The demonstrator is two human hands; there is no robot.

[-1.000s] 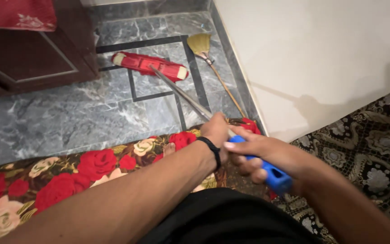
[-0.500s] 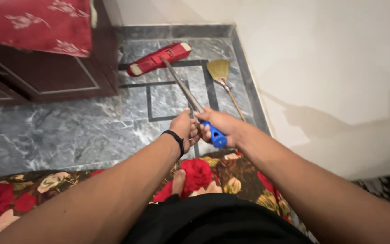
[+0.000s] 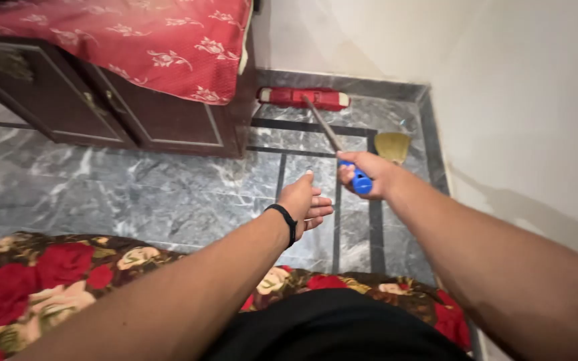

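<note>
- The right hand is closed around the blue grip at the near end of the mop handle; the fingers wrap it fully and it is the only hand holding the mop.
- From that grip the metal handle runs up and away to the left, a straight slanted line ending at the red mop head.
- The mop head lies flat on the grey marble floor, its long side running along the foot of the wall and crosswise to the handle, with one end just beside the corner of the dark wooden cabinet.
- The left hand is open and holds nothing, fingers loosely spread; it hangs near the blue grip, lower and to the left of it, not touching the handle.
- So the right hand is the nearer one to the mop head, with the left trailing behind it.
- A red floral cloth drapes over the top of the cabinet and hangs down its front.
- A straw broom lies on the floor on the far side of the handle from the cabinet, just beyond the right hand, close by the wall.
- A rose-patterned rug lies well back from the cabinet, at the person's feet.
</note>
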